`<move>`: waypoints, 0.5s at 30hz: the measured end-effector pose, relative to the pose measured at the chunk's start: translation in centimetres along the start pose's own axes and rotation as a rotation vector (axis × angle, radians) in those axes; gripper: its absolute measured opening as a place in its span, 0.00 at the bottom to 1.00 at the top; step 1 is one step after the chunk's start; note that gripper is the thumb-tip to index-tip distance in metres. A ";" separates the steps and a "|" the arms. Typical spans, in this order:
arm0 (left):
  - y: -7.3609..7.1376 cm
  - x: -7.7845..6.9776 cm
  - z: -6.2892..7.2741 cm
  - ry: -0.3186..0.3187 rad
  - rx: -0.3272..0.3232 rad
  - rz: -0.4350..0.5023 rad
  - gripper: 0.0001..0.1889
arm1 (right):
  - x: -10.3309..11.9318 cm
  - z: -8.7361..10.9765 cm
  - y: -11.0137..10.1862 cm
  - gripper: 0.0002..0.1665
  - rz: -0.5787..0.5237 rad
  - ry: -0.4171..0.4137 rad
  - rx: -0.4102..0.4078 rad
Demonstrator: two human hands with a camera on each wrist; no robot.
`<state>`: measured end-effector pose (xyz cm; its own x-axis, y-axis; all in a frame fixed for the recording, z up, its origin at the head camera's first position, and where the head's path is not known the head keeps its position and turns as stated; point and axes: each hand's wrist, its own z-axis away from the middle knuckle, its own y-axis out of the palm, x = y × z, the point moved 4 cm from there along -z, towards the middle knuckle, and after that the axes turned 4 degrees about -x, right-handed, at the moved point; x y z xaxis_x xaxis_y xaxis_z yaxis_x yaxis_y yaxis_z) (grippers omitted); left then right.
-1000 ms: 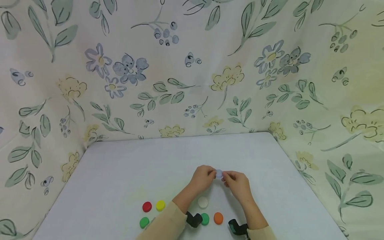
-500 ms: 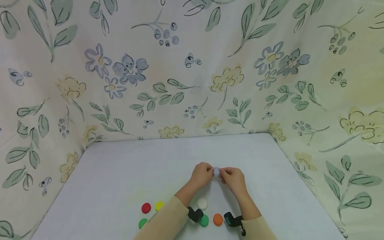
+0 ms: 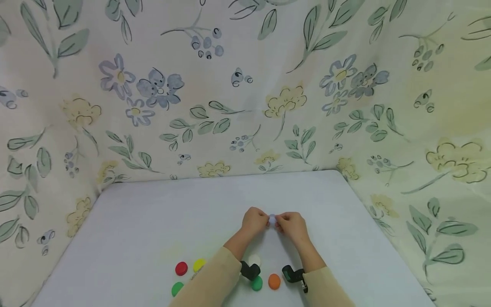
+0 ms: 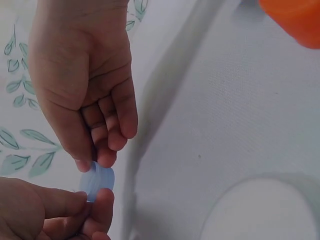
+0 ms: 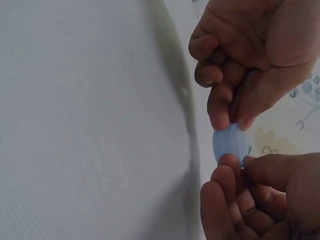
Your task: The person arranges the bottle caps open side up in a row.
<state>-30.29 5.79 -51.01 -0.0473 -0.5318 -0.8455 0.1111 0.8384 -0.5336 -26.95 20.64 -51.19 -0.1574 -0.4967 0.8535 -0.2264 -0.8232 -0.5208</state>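
Note:
A small light blue disc with a finely ridged side (image 3: pixel 272 220) is held above the far half of the white table. My left hand (image 3: pixel 254 222) pinches one edge between thumb and fingertips. My right hand (image 3: pixel 293 225) pinches the opposite edge. Up close in the left wrist view, the blue disc (image 4: pixel 98 181) stands on edge between both sets of fingertips, the right hand (image 4: pixel 82 75) above and the left hand (image 4: pixel 42 207) below. The right wrist view has the same disc (image 5: pixel 230 142) between the left hand (image 5: pixel 255 55) and the right hand (image 5: pixel 260 195).
Nearer me on the white table (image 3: pixel 126 238) lie round discs: red (image 3: pixel 181 268), yellow (image 3: pixel 199 265), green (image 3: pixel 177 289), white (image 3: pixel 254 259), another green (image 3: pixel 257 284) and orange (image 3: pixel 274 281). My left sleeve (image 3: pixel 215 279) passes over some of them. Floral cloth (image 3: pixel 245 128) rises behind and beside the table.
The head view has shifted slightly, so everything sits further left. Both hands have moved slightly away from the discs on the table, still pinching the blue disc, and have drawn closer together.

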 end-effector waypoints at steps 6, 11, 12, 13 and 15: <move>0.5 0.8 -0.1 -0.046 0.004 0.019 0.09 | -1.3 -0.5 0.6 0.12 -0.042 0.021 0.056; 0.6 0.8 -0.2 -0.030 -0.015 0.018 0.10 | -2.1 -1.0 0.6 0.12 -0.059 0.048 0.080; 0.7 0.8 -0.2 -0.027 -0.016 0.018 0.10 | -2.3 -1.1 0.6 0.12 -0.060 0.052 0.081; 0.7 0.8 -0.2 -0.021 -0.021 0.016 0.10 | -2.4 -1.2 0.7 0.12 -0.062 0.053 0.083; 0.8 0.8 -0.3 -0.026 -0.025 0.011 0.10 | -2.6 -1.4 0.7 0.12 -0.061 0.046 0.085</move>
<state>-30.49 6.03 -52.10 -0.0204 -0.5248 -0.8510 0.0865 0.8470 -0.5245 -28.02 21.70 -53.82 -0.1903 -0.4336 0.8808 -0.1545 -0.8728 -0.4630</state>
